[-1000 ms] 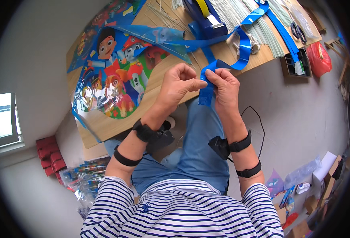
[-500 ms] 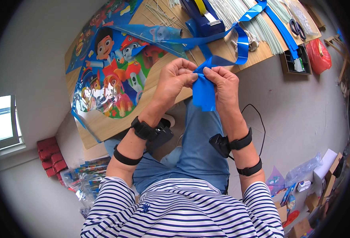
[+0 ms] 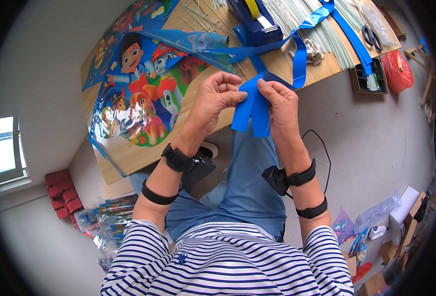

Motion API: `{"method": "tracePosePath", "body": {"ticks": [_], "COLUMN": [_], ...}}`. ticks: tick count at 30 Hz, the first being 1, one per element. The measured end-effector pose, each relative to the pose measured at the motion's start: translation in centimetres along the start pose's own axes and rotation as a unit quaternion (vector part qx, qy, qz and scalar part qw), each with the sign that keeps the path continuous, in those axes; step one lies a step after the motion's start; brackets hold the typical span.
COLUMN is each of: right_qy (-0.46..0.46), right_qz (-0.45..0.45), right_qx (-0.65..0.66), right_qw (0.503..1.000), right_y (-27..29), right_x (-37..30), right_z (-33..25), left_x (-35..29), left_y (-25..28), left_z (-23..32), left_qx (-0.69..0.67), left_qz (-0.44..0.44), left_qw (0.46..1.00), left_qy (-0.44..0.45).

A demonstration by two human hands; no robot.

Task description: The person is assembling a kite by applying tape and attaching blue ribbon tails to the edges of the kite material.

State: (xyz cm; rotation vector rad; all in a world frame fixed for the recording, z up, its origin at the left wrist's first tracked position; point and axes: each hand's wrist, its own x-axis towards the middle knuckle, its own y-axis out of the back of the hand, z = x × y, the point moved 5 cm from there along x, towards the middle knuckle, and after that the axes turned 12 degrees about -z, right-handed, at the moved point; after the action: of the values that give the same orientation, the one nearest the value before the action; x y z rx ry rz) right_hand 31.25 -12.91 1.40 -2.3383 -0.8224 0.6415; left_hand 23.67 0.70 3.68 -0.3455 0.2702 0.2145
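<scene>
Floor (image 3: 366, 133): pale grey, spreading out past the bench (image 3: 129, 157).
Lap: blue jeans (image 3: 251, 172) under a striped shirt (image 3: 228, 256), legs reaching toward the bench's near edge.
Left hand (image 3: 213, 101): thumb and fingers together, pinching the left tail of the blue ribbon (image 3: 261, 118).
Right hand (image 3: 283, 106): thumb and fingers clamped on the same ribbon, just beside the left hand.
Ribbon tails: between the hands, two flat lengths side by side, hanging over the jeans; from the right hand the strip curves up and back onto the bench.
Near edge: slants from lower left to upper right, passing close behind the hands.
Open room: bare wood left of the left hand; open floor right of the right forearm.
Printed sheet (image 3: 135, 74): shiny, with cartoon figures, left of the left hand.
Tape holder (image 3: 257, 24): dark blue with a yellow roll, beyond the hands.
Sticks (image 3: 321, 44): white, massed right of the tape holder.
Scissors (image 3: 370, 37): near the bench's right end.
Bag (image 3: 396, 71): red, just past that end.
</scene>
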Motion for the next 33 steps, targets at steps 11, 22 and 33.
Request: {"method": "tracePosePath", "body": {"ticks": [11, 22, 33], "right_qy": [-0.001, -0.003, 0.01], "right_qz": [-0.025, -0.05, -0.075], "right_qx": [-0.085, -0.076, -0.176], "right_qw": [0.996, 0.996, 0.981], "right_y": [0.0, -0.2, 0.2], "right_x": [0.1, -0.1, -1.1], "right_z": [0.2, -0.3, -0.1], "left_x": [0.4, 0.3, 0.2], "left_y": [-1.0, -1.2, -0.9], "left_z": [0.2, 0.2, 0.1], "left_qx": [0.061, 0.043, 0.05], "left_qz": [0.006, 0.003, 0.028], "left_qw": [0.998, 0.999, 0.998], "left_qy": [-0.002, 0.018, 0.023]}}
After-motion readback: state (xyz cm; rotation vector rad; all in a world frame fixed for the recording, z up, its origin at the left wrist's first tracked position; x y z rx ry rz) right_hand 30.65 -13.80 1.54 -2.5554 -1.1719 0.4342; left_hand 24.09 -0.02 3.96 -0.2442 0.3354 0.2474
